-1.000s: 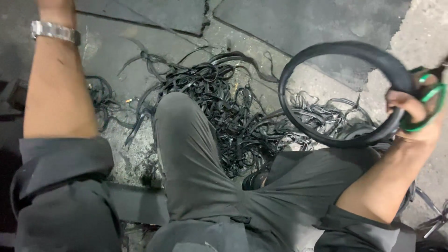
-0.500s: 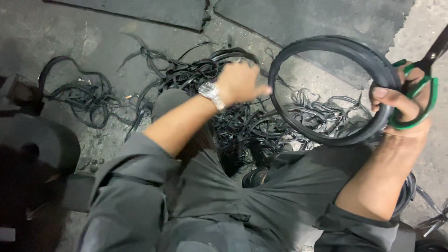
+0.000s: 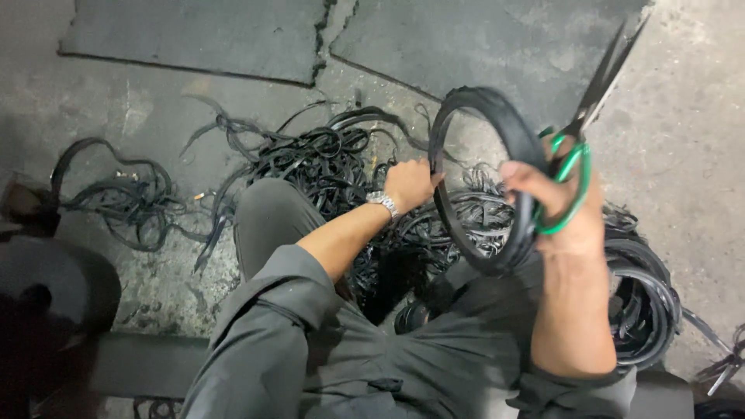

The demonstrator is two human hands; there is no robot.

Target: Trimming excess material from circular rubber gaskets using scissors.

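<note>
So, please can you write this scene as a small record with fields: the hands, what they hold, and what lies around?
Left hand: left hand grips the left side of the black rubber ring; a wristwatch is on the wrist.
Right hand: right hand holds the ring's right side together with the green-handled scissors, blades pointing up and away.
Ring: held upright over the lap.
Ground: pile of black rubber strips on the cracked concrete floor.
Right side: stacked rubber rings beside the right arm.
</note>
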